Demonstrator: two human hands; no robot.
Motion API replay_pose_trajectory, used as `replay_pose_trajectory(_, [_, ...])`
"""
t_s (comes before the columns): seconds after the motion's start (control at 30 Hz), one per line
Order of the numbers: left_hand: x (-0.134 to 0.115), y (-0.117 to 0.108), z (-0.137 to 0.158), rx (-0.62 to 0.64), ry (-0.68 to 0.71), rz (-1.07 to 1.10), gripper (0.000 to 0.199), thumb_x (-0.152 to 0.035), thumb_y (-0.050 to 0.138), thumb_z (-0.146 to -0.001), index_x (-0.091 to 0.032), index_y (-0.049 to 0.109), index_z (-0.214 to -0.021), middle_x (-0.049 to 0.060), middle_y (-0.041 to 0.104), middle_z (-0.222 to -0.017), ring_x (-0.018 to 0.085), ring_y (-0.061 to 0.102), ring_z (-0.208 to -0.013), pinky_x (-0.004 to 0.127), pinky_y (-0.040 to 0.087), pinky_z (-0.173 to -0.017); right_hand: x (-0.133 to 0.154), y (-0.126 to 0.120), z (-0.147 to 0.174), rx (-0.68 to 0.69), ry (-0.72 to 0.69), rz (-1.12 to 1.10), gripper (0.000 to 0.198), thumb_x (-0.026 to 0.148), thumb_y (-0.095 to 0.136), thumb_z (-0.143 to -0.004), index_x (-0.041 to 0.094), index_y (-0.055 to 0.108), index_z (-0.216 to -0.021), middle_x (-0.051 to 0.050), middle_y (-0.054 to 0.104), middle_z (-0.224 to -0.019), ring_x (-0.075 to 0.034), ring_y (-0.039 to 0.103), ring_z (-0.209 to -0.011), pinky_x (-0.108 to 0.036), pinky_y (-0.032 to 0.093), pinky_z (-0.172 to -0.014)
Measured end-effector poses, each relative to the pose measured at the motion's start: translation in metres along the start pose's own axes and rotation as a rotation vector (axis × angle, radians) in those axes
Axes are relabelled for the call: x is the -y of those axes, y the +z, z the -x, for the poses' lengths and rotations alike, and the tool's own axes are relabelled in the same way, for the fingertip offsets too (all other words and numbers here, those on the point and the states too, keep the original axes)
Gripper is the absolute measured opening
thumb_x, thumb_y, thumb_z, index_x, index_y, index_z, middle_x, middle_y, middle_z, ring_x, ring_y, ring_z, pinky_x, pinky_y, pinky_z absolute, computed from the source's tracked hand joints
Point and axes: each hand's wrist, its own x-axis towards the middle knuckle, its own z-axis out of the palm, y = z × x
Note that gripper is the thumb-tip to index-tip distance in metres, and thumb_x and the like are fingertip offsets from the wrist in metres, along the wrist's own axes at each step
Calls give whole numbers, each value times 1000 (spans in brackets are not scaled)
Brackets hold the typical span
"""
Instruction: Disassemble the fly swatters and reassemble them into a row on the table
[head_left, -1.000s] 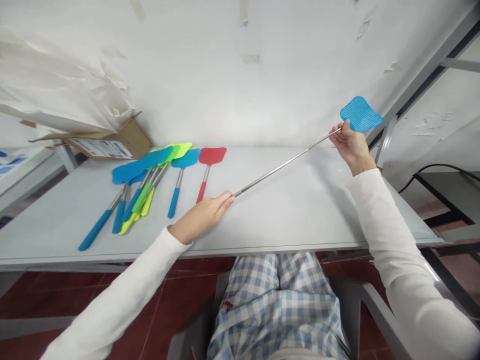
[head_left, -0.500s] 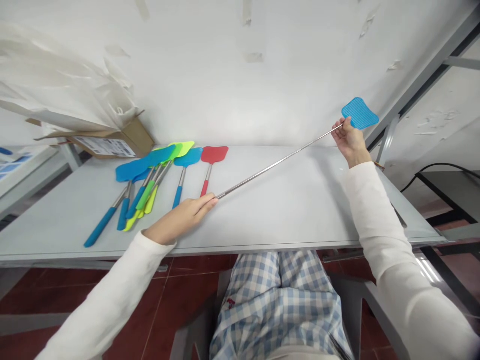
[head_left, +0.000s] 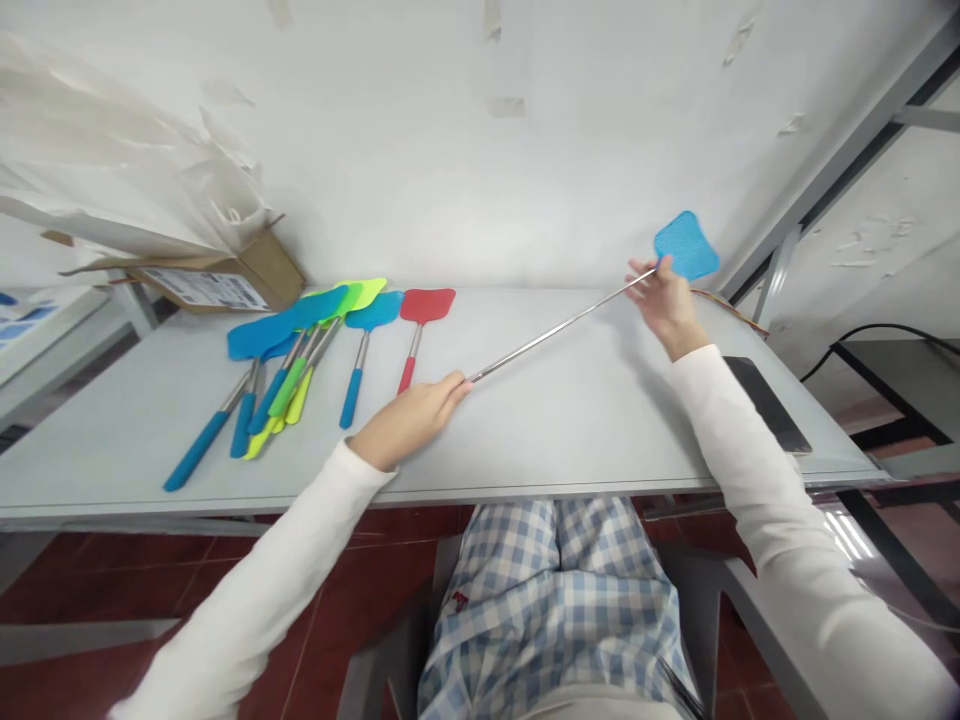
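Observation:
A telescopic fly swatter (head_left: 686, 246) with a blue head is stretched between my two hands, its thin metal rod slanting up to the right above the table. My left hand (head_left: 420, 415) is closed around the handle end, hiding the grip. Just below the blue head, my right hand (head_left: 664, 300) pinches the rod between thumb and finger, the other fingers spread. Left of my hands lie a red fly swatter (head_left: 427, 305), a single blue fly swatter (head_left: 351, 398) and a pile of blue, green and yellow fly swatters (head_left: 281, 385).
The grey table (head_left: 555, 440) meets a white wall. An open cardboard box (head_left: 266, 270) with plastic wrapping stands at its back left. A dark flat tablet-like object (head_left: 772, 405) lies by my right forearm, and thin wires (head_left: 731, 308) run along the back right edge.
My hands have come closer together: the left moved right, the right moved left and slightly down. The visible rod between them is shorter, and the blue head has turned.

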Motion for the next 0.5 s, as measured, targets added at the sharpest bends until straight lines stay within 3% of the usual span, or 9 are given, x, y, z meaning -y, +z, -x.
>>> replay_pose_trajectory(0.1, [-18, 6, -18, -37, 12, 0, 30, -40, 30, -102, -24, 52, -89, 1, 56, -63, 24, 61, -63, 29, 35, -60, -17, 28, 36, 65, 23, 33, 49, 74, 57, -82, 25, 52, -78, -2, 75, -108, -17, 67, -92, -33, 53, -81])
replay_pose_trajectory(0.23, [-33, 14, -41, -54, 50, 46, 30, -39, 31, -104, -24, 54, -91, 2, 58, -65, 24, 61, -64, 30, 34, -61, -33, 56, 77, 174, 88, -7, 53, 78, 59, -76, 26, 55, -82, -1, 76, -104, -17, 67, -90, -31, 51, -78])
replay_pose_trajectory(0.5, [-36, 12, -60, -48, 104, 80, 33, -41, 31, -104, -24, 53, -86, 2, 58, -66, 23, 59, -64, 31, 31, -62, -36, 64, 92, 59, 33, -47, 56, 82, 53, -77, 25, 53, -82, -1, 76, -106, -16, 67, -92, -29, 49, -80])
